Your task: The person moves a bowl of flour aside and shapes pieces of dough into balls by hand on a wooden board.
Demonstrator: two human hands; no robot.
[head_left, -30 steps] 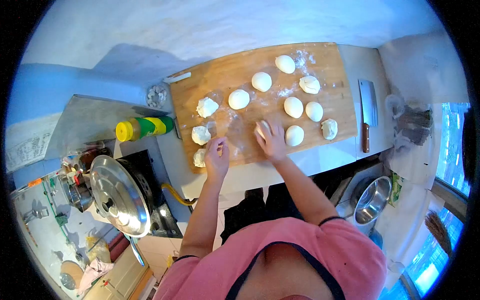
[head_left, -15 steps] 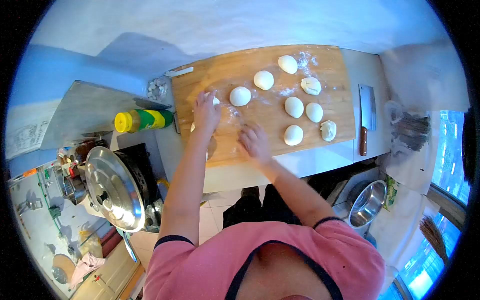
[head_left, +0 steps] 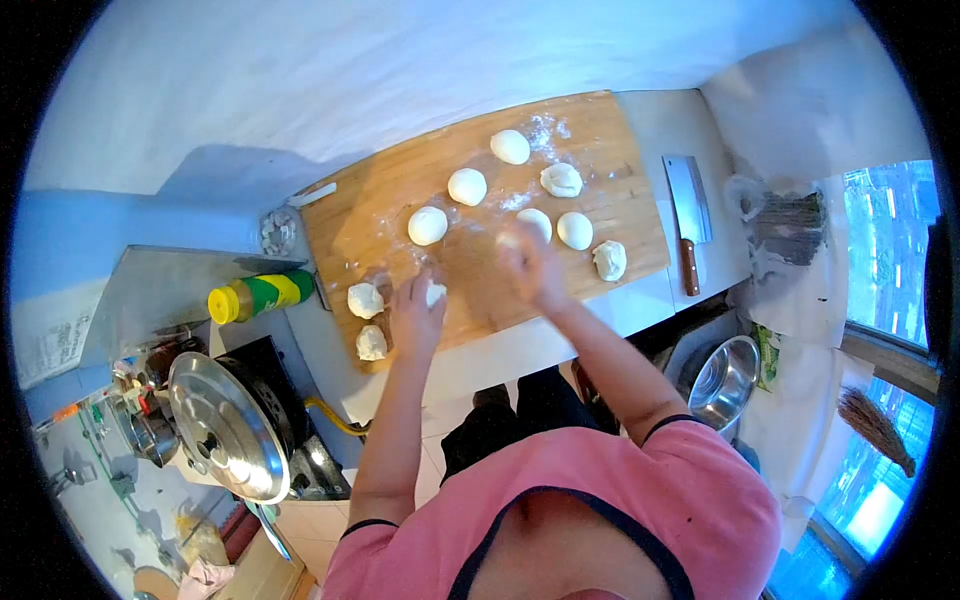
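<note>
Beyond the fingers (head_left: 406,297), a smooth white-painted wall (head_left: 400,90) is tinted blue by cool light and crossed by a soft grey-blue shadow (head_left: 235,170). Far right of the fingers, a large bright-blue glass window (head_left: 885,250) is divided by a brownish-grey bar (head_left: 890,358). On the fingers' near side, a pale tiled floor (head_left: 430,457) is seen; farther left, a beige cabinet (head_left: 258,570) is partly shown.

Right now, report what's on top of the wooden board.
Dough pieces and scattered flour show on the board; what the left hand and right hand cover cannot be seen.
</note>
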